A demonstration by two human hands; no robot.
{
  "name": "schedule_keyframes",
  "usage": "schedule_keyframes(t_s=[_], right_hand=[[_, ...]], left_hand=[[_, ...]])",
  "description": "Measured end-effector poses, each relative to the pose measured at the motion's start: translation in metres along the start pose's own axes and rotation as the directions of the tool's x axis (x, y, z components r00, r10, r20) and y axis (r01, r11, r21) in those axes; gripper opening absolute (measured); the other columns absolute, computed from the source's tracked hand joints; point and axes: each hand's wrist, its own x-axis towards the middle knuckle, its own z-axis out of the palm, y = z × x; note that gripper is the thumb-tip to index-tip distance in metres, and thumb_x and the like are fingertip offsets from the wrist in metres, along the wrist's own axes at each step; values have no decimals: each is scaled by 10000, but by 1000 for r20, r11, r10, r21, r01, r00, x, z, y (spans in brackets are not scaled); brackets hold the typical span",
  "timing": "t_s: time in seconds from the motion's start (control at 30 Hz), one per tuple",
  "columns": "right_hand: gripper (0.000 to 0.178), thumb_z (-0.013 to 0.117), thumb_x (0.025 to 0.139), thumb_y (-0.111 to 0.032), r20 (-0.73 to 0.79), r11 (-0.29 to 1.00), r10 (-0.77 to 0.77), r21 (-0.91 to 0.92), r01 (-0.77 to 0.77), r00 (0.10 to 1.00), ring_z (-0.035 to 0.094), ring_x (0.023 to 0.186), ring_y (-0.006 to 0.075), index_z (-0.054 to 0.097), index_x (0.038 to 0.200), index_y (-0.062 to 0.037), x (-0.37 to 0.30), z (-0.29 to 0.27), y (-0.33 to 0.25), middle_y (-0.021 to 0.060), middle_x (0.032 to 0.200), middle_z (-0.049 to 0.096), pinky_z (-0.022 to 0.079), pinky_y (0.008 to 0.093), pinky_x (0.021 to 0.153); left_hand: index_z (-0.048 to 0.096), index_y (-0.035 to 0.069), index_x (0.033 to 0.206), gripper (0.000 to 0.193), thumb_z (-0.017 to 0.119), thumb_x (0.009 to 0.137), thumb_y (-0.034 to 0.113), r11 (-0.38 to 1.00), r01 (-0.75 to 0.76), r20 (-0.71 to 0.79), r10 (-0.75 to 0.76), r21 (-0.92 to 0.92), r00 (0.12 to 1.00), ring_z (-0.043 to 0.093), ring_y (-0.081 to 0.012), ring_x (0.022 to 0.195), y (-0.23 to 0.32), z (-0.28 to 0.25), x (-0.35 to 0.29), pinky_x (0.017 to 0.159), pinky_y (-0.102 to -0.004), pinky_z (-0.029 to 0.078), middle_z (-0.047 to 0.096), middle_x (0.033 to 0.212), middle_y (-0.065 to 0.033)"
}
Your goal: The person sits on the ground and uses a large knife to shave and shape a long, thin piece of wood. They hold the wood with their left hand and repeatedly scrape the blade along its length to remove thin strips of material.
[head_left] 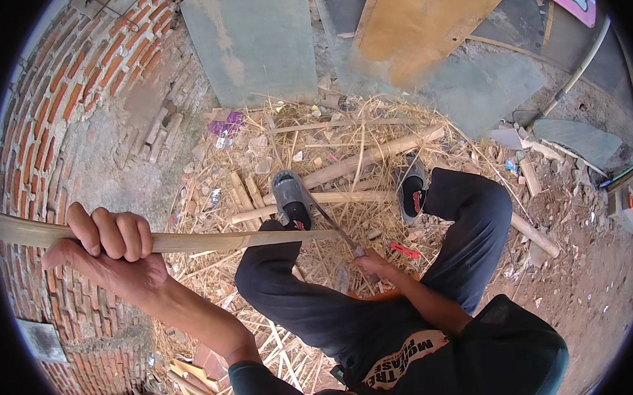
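Note:
My left hand (113,241) is raised at the left, its fingers wrapped round a long flat bamboo strip (212,241). The strip runs level from the left rim across my left thigh, and its right end lies close to a knife. My right hand (376,263), low between my knees, is closed on the handle of that knife (339,230). Its dark, narrow blade slants up and left toward my left shoe, near the strip's end; whether the two touch I cannot tell.
Bamboo shavings (383,117) litter the ground under my feet. A thick bamboo pole (371,157) and thinner lengths lie beyond my shoes. Red pliers or a similar red tool (404,250) rest near my right hand. A brick wall (65,102) rises at the left; boards (253,48) lean at the back.

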Motion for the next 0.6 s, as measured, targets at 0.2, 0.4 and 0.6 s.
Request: schedule_keyframes(t_s=[0.2, 0.4, 0.6], right_hand=[[195, 687, 814, -186, 59, 935, 152, 314, -163, 987, 617, 561, 250, 636, 831, 1, -10, -22, -46, 127, 678, 630, 496, 415, 585], [217, 684, 809, -197, -182, 936, -323, -209, 285, 929, 659, 661, 360, 645, 827, 16, -16, -19, -92, 218, 721, 644, 508, 446, 648], [223, 695, 800, -194, -119, 964, -213, -186, 189, 970, 644, 640, 332, 623, 801, 17, -13, -9, -17, 208, 675, 607, 507, 446, 653]], left_hand=[[332, 155, 742, 555, 429, 976, 649, 998, -44, 1, 44, -39, 999, 163, -55, 393, -2, -1, 9, 328, -228, 136, 241, 510, 49], [334, 148, 728, 513, 459, 1028, 545, 988, -1, 205, 33, -156, 978, 197, -48, 356, 14, 7, 25, 293, -216, 182, 267, 497, 42], [350, 135, 764, 428, 366, 1103, 397, 994, 86, 261, -64, -74, 963, 203, -51, 345, 42, 18, 50, 271, -204, 189, 279, 508, 27]])
